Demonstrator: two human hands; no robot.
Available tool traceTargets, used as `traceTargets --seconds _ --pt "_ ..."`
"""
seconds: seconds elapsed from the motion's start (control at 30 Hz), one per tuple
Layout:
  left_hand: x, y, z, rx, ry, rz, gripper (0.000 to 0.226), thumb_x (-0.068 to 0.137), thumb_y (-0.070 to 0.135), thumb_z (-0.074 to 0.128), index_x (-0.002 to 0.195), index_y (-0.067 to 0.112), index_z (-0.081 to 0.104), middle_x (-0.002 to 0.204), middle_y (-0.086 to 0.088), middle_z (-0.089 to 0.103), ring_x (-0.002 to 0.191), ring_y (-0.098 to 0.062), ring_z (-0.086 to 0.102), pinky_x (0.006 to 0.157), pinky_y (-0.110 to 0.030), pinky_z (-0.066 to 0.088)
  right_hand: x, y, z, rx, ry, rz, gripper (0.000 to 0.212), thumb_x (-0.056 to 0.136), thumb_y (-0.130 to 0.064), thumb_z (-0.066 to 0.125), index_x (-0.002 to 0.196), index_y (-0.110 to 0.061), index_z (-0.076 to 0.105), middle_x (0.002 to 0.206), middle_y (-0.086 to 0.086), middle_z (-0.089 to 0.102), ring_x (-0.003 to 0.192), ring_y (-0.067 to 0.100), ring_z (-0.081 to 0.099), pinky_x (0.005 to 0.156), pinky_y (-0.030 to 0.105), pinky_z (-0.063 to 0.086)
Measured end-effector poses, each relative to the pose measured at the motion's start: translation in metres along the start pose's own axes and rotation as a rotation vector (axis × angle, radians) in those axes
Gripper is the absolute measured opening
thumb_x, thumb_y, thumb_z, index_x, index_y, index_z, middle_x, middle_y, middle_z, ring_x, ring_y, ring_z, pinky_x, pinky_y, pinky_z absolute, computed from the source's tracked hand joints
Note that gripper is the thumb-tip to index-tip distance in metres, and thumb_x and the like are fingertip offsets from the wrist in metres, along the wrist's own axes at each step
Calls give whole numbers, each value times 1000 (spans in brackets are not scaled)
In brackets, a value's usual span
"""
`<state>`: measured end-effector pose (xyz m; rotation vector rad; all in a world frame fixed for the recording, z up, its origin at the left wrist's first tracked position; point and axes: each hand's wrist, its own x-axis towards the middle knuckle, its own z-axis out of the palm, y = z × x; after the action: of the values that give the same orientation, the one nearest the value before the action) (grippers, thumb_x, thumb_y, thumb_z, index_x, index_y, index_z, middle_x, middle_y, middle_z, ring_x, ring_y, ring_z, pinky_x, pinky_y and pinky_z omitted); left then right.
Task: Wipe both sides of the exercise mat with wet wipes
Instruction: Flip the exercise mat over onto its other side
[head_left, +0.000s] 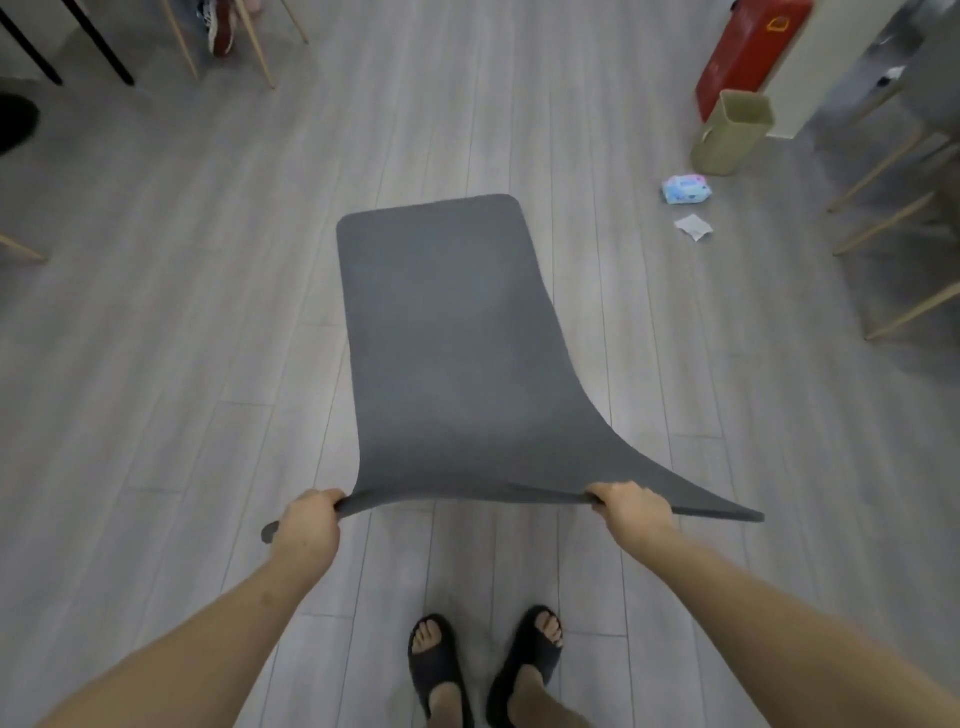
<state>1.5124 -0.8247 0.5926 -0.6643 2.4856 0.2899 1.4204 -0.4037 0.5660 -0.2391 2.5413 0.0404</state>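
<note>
A dark grey exercise mat (452, 353) hangs in the air over the wooden floor, stretching away from me. Its near edge is lifted and sags between my hands. My left hand (306, 525) grips the near edge close to its left corner. My right hand (636, 512) grips the same edge further right, with the right corner sticking out past it. A blue pack of wet wipes (687, 189) lies on the floor at the far right. A crumpled white wipe (694, 227) lies just in front of the pack.
A beige bin (732, 132) stands at the far right beside a red box (748, 52). Wooden chair legs (893, 218) line the right side, and more legs stand at the far left. My feet in black slippers (483, 670) are below the mat's near edge.
</note>
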Motion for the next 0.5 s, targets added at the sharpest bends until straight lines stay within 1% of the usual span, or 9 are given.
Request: traceTargets --seconds 0.07,0.13,0.2,0.27,0.3,0.37,0.5 --pt "5 0 21 -3 -14 12 41 93 -7 43 113 17 68 98 -7 61 79 -20 55 64 -29 38 4 4 12 -18 -12 -14 32 106 -26 46 129 -43 61 118 -2 71 100 25 68 79 36 56" --pt "8 -3 45 -9 -31 -3 38 92 -8 43 110 15 68 95 -6 58 80 -22 56 65 -32 40 7 10 26 -24 -35 -20 31 107 -29 45 130 -42 61 121 -2 70 102 25 68 81 37 57" --pt "11 -5 69 -35 -27 -31 37 90 -7 46 109 16 68 91 -6 56 82 -24 58 69 -38 47 12 17 40 -34 -61 -36 30 108 -31 45 131 -42 60 122 -1 70 104 26 67 82 38 57" --pt "10 0 90 -70 -13 -47 29 95 0 50 110 17 67 89 -7 55 83 -27 59 75 -47 54 16 27 54 -49 -83 -66 29 108 -30 45 131 -40 60 121 -1 70 104 26 68 82 38 56" --pt "8 5 99 -87 -5 -48 22 99 6 52 111 18 66 89 -8 55 84 -28 59 76 -48 55 19 32 61 -56 -89 -82 29 108 -30 45 131 -40 60 121 -1 70 104 26 68 82 38 56" --pt "1 18 116 -104 13 -66 17 102 12 52 113 18 64 90 -8 53 84 -29 58 74 -47 56 23 43 75 -78 -101 -118 30 109 -28 44 131 -39 60 120 -1 70 103 26 68 82 38 56" --pt "-17 45 157 -119 60 -130 18 101 10 52 112 16 65 91 -7 52 86 -28 57 69 -43 56 31 71 106 -71 -141 -194 29 108 -26 45 130 -38 60 119 0 70 103 25 68 83 38 57"
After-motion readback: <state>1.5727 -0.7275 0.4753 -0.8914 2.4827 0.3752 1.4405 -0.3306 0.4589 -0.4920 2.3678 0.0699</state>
